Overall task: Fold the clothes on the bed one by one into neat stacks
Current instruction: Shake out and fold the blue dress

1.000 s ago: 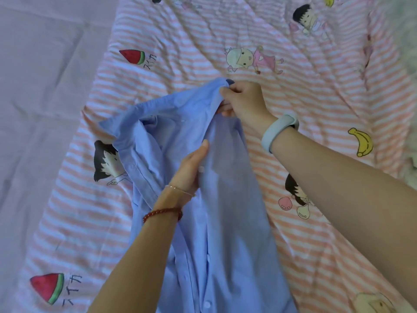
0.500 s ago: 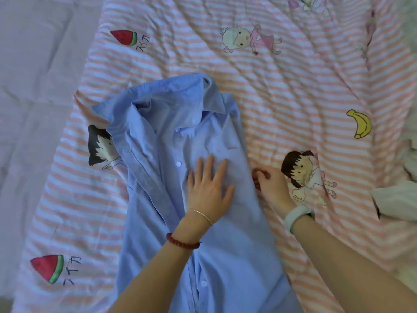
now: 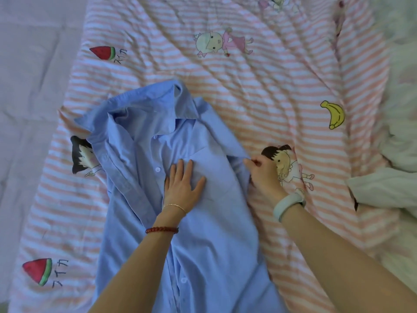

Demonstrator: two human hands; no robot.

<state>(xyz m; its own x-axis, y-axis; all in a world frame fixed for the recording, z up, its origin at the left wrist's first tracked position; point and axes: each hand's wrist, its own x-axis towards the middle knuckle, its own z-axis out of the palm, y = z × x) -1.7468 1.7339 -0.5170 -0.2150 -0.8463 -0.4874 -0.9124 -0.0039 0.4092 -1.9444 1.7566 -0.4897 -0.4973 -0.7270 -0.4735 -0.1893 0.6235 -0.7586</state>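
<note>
– Where's the shirt rn?

– Blue button-up shirt (image 3: 209, 222) lies front-up on the bed, on the pink-striped sheet (image 3: 270, 91), collar (image 3: 158, 105) pointing away from the person, hem running off the bottom of the view. Placket's partly open near the top, left side bunched into a ridge, a few white buttons showing.

– And the hands?

– Left hand (image 3: 182, 188) is flat on the chest of the shirt, palm down, fingers spread, just right of the button line. Thin gold chain & a red bead bracelet (image 3: 162, 229) on that wrist. Right hand (image 3: 264, 175) is at the shirt's right edge, thumb & fingertips pinched on the fabric there, abt level w/ the other hand. Pale wristband (image 3: 287, 203) on that arm.

– Anything else around?

– Sheet's got cartoon kids, watermelon slices, a banana (image 3: 335, 114). White clothes (image 3: 388, 188) heaped at the right edge, well apart from the shirt. Plain lilac bedding (image 3: 29, 86) on the left
</note>
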